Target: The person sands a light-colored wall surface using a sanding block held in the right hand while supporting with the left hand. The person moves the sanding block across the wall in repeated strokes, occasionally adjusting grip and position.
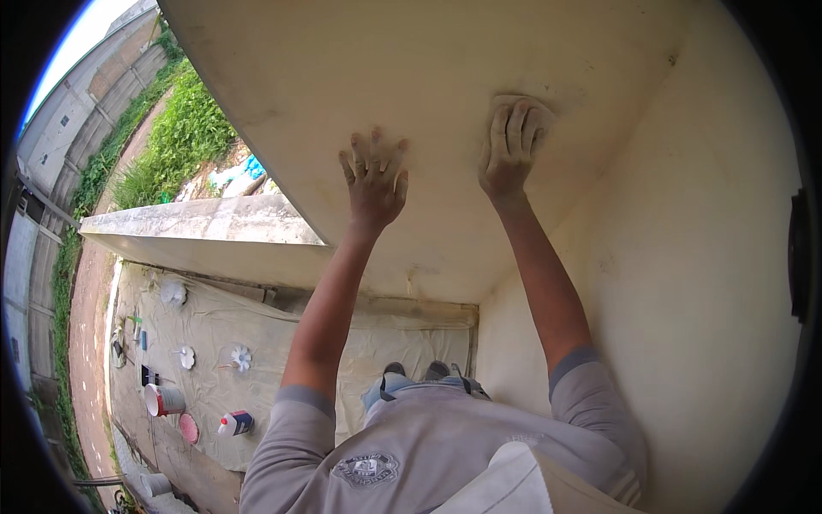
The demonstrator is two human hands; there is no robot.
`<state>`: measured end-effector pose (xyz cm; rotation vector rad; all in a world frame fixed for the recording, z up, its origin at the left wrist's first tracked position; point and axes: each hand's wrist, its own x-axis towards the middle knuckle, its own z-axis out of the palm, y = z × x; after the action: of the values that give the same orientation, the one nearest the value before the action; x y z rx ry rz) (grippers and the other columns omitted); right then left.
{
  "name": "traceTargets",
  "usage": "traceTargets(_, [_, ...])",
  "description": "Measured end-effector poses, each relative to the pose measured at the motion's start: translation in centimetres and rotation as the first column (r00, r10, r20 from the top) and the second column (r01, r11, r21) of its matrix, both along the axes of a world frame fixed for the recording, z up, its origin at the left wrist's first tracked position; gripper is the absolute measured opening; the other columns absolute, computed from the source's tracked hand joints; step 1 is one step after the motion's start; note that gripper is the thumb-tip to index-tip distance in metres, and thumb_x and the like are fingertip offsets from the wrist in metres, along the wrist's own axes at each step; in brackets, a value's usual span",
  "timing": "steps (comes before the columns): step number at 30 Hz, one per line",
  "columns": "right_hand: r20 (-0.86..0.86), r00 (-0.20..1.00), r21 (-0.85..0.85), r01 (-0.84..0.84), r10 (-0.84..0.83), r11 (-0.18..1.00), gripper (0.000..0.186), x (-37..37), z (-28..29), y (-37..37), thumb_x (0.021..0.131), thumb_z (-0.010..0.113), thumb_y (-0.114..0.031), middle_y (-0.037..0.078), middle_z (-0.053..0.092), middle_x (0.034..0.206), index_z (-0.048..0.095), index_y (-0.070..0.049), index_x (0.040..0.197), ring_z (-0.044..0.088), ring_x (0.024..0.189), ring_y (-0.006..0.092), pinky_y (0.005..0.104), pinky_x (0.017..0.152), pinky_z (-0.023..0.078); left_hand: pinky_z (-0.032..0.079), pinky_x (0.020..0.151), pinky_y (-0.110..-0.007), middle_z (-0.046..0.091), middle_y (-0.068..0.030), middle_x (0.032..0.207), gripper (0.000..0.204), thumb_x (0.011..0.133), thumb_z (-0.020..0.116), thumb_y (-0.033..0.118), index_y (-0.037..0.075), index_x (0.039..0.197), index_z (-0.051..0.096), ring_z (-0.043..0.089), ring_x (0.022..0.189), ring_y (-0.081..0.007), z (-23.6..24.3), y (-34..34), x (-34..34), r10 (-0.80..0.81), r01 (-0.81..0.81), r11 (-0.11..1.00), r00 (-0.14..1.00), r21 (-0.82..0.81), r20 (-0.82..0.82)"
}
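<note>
My left hand [374,182] lies flat against the cream wall [342,51], fingers spread, holding nothing. Farther right, my right hand [509,150] presses a pale, flat folded sheet [538,113] onto the same wall. The fingers lie over the sheet and its far edge shows beyond them; whether it is sandpaper or cloth I cannot tell. Pale dust coats the fingers of this hand. Faint dark smudges mark the wall around both hands. Both arms are stretched out ahead of me.
Another wall [693,283] meets this one at a corner on my right. A low ledge [214,221] runs left, with plants [180,137] beyond. On the sheet-covered floor [282,343] stand a bucket [164,400], a pink lid [189,428] and a white-and-blue bottle [235,423].
</note>
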<state>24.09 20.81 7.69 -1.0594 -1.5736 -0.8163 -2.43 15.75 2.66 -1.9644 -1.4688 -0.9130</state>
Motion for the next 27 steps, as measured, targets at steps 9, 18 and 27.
traceTargets(9, [0.116, 0.992, -0.050, 0.054, -0.048, 0.997, 0.052, -2.4, 1.0, -0.8, 0.108, 0.060, -0.029, 0.016, 0.052, 0.173, 0.068, -0.011, 0.156, 0.040, 0.165, 0.0404, 0.0659, 0.135, 0.013, 0.007, 0.134, -0.073, 0.018, -0.0162, 0.188, 0.068, 0.107, 0.063, 0.034, 0.033, 0.173, 0.047, 0.007, 0.172, -0.0500, 0.3, -1.3, -0.1, -0.053, 0.054, 0.998, 0.998, -0.030, 0.043])
traceTargets(18, [0.391, 0.908, -0.142, -0.099, 0.148, 0.985, 0.055, -0.5, -5.9, 0.0, 0.112, 0.064, -0.032, 0.024, 0.050, 0.172, 0.063, -0.002, 0.158, 0.042, 0.163, 0.0441, 0.0632, 0.132, 0.024, 0.019, 0.134, -0.069, 0.018, -0.0229, 0.186, 0.079, 0.101, 0.066, 0.025, 0.024, 0.175, 0.041, 0.018, 0.170, -0.0505, 0.8, -5.6, -2.6, -0.207, 0.243, 0.955, 0.956, -0.167, 0.210])
traceTargets(27, [-0.295, 0.803, -0.003, -0.542, 0.517, 0.840, 0.041, -6.8, -3.7, -7.8, 0.109, 0.066, -0.015, 0.025, 0.064, 0.159, 0.071, 0.003, 0.145, 0.061, 0.149, 0.0423, 0.0519, 0.120, 0.050, 0.039, 0.122, -0.064, 0.041, -0.0253, 0.167, 0.074, 0.113, 0.043, 0.064, 0.018, 0.171, 0.040, 0.049, 0.150, -0.0401, -17.6, -12.4, 7.0, 0.703, 0.899, 0.409, -0.419, 0.155, 0.575])
